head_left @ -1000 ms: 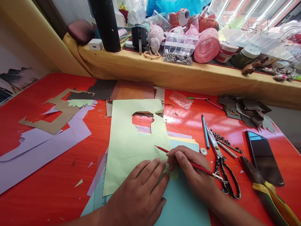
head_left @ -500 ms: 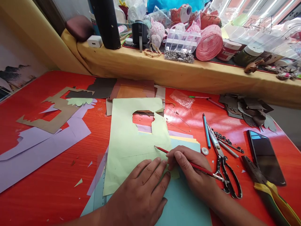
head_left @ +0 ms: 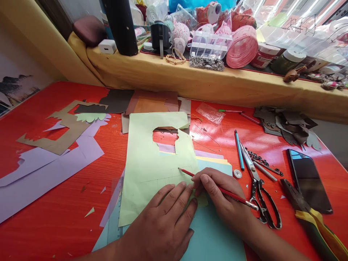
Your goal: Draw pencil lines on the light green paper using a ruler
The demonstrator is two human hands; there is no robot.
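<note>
Under my left hand (head_left: 168,217) lies a pale green sheet of paper (head_left: 144,152) with a ragged hole cut in its upper part. That hand rests flat on it, fingers stretched out. My right hand (head_left: 220,195) grips a red pencil (head_left: 231,194), its tip touching or just above the sheet near faint ruled lines with short tick marks. The fingertips of both hands almost meet. Beneath the green sheet are blue paper (head_left: 214,232) and, at the lower left, part of a clear ruler (head_left: 115,221), mostly covered.
On the red table (head_left: 67,192), scissors (head_left: 254,174), a blue pen (head_left: 239,150), pliers (head_left: 307,210) and a phone (head_left: 310,181) lie to the right. Cut purple paper (head_left: 62,174) and a brown cutout (head_left: 67,134) lie left. A cluttered ledge (head_left: 152,76) runs along the back.
The camera view has shifted very slightly. Both hands, the pencil and the green sheet look practically the same as before.
</note>
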